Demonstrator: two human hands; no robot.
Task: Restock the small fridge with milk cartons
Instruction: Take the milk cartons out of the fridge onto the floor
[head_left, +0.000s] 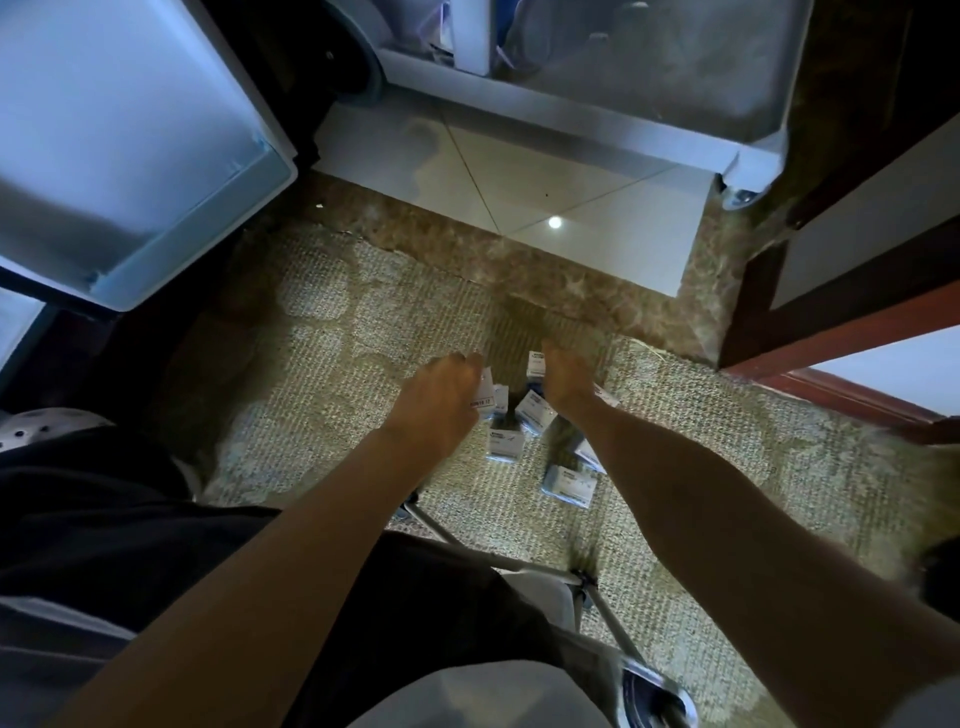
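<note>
Several small white-and-blue milk cartons lie scattered on the woven mat below me. My left hand reaches down and grips one carton at the left side of the pile. My right hand curls round another carton at the far side of the pile. More cartons lie loose nearer to me. The small fridge stands ahead with its interior showing, and its open door hangs at the left.
A woven mat covers the floor, with pale tiles in front of the fridge. A dark wooden frame runs along the right. Metal legs of a seat stand under me, next to my dark-clothed legs.
</note>
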